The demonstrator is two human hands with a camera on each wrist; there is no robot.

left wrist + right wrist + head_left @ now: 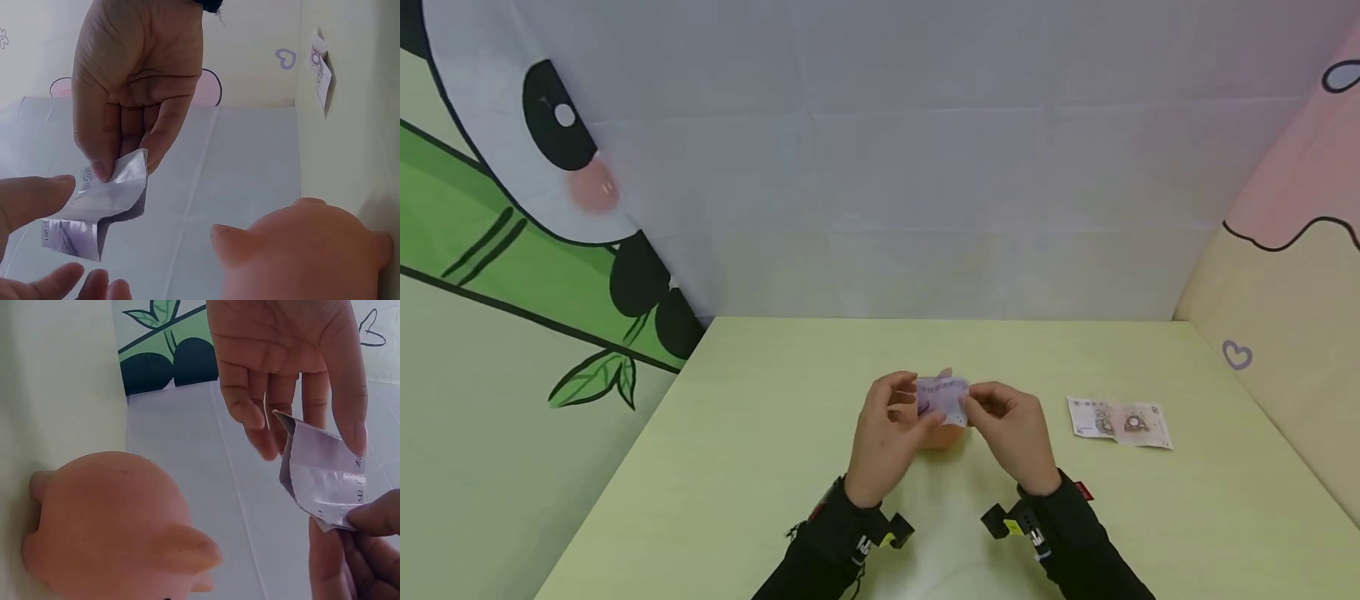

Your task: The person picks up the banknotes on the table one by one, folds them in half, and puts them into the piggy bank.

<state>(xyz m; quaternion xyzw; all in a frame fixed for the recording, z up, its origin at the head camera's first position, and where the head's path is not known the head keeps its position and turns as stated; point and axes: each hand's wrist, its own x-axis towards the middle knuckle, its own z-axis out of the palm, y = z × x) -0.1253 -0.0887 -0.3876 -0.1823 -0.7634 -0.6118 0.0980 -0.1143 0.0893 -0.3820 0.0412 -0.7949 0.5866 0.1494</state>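
Observation:
My right hand [1018, 429] pinches a creased, partly folded purple banknote [943, 396] between thumb and fingers. In the right wrist view, the folded layers of the note [328, 472] stand apart along one side. My left hand [883, 437] is at the note's other end; its thumb lies against or very near the paper, and its fingers are spread away from it in the left wrist view. An orange piggy bank [306, 250] stands on the table just beyond the hands, mostly hidden by them in the head view.
Another banknote [1120, 422], pale pink and creased, lies on the table [737, 433] to the right of my right hand. A plain white cloth [925, 208] hangs behind the table's far edge. A printed side panel [1285, 350] borders the right side.

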